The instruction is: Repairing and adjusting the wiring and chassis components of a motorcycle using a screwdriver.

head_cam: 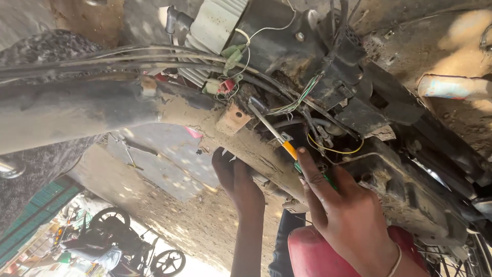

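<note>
A screwdriver (279,137), light, stiff and thin, is held at the frame's centre by its orange-and-green handle, the sensible grip, in the right hand (348,215), fingers closed around it. Its tip meets the muddy motorcycle frame (195,115) among loose wires (297,100). The left hand (238,184) reaches beneath; whether its fingers grip cannot be told.

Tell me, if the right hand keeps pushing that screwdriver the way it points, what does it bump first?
Probably the dark part just under the red connector. The right hand aims the screwdriver up-left, and its tip already sits among the wires on the muddy frame. Depth is unclear.
</note>
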